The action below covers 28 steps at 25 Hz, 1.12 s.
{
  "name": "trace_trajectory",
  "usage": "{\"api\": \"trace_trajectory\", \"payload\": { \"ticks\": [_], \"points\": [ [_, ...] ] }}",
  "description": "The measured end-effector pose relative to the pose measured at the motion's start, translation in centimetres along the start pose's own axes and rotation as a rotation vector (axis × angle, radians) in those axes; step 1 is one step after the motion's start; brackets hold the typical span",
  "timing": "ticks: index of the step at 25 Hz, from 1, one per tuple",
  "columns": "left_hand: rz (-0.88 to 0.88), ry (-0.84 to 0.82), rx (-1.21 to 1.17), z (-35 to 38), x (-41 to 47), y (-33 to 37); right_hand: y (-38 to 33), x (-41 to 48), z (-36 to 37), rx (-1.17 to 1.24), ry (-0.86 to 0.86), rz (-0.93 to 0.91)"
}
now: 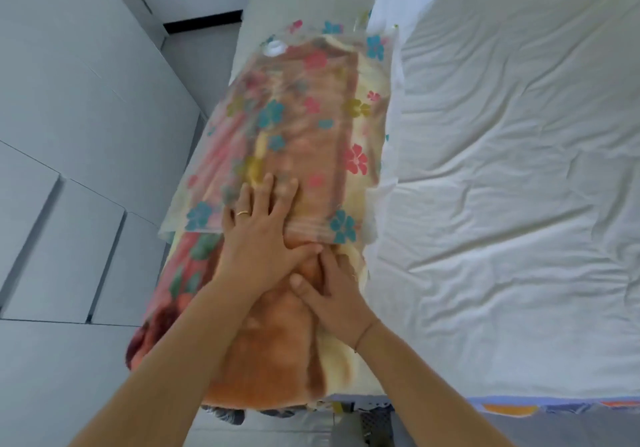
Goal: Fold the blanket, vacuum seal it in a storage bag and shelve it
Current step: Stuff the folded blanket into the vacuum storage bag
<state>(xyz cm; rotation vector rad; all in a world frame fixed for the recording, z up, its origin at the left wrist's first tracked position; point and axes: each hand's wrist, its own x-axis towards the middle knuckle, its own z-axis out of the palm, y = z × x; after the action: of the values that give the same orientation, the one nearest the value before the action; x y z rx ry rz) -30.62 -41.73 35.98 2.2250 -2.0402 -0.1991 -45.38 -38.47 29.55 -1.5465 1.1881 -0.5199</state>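
Currently, both hands press flat, grasping nothing: left hand (264, 238) on the vacuum storage bag (311, 100), right hand (334, 299) on the folded blanket (277, 360), at the left edge of the bed (502, 169).

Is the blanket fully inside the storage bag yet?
Partly. The storage bag covers the far part of the blanket up to the left hand; the near part lies bare under the right hand.
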Motion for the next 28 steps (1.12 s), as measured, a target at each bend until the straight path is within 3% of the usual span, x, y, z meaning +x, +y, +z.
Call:
{"api": "trace_trajectory", "payload": {
  "ticks": [2,3,5,6,8,10,14,18,24,28],
  "points": [
    [-0.049,-0.023,0.123,2.5,-0.4,-3.6,0.5,0.3,0.8,-0.082,0.059,-0.136],
    [-0.064,-0.022,0.143,3.7,-1.0,-5.6,1.3,0.3,0.8,-0.106,0.219,-0.197],
    [-0.072,0.021,0.140,5.8,-2.2,-8.8,3.3,0.6,0.9,-0.211,0.546,-0.161],
    [-0.072,0.049,0.129,6.5,-2.3,-9.9,4.1,1.0,1.0,-0.269,0.582,-0.080],
    [-0.084,0.084,0.107,7.3,-1.9,-11.4,5.0,2.6,2.2,-0.318,0.445,0.027],
    [-0.095,0.109,0.087,7.6,-1.4,-12.2,4.8,4.9,3.7,-0.310,0.409,-0.036],
    [-0.084,0.171,0.072,8.6,-1.1,-13.0,4.8,6.6,5.5,-0.276,0.615,-0.153],
    [-0.074,0.263,0.088,10.6,-2.4,-14.1,5.9,1.9,7.2,-0.338,0.652,-0.273],
    [0.008,0.309,0.113,11.9,-5.6,-13.1,8.4,-1.2,8.6,-0.397,0.498,-0.173],
    [0.030,0.340,0.095,13.5,-10.2,-13.0,9.5,-2.3,6.7,-0.599,0.383,-0.091]
  ]
}}
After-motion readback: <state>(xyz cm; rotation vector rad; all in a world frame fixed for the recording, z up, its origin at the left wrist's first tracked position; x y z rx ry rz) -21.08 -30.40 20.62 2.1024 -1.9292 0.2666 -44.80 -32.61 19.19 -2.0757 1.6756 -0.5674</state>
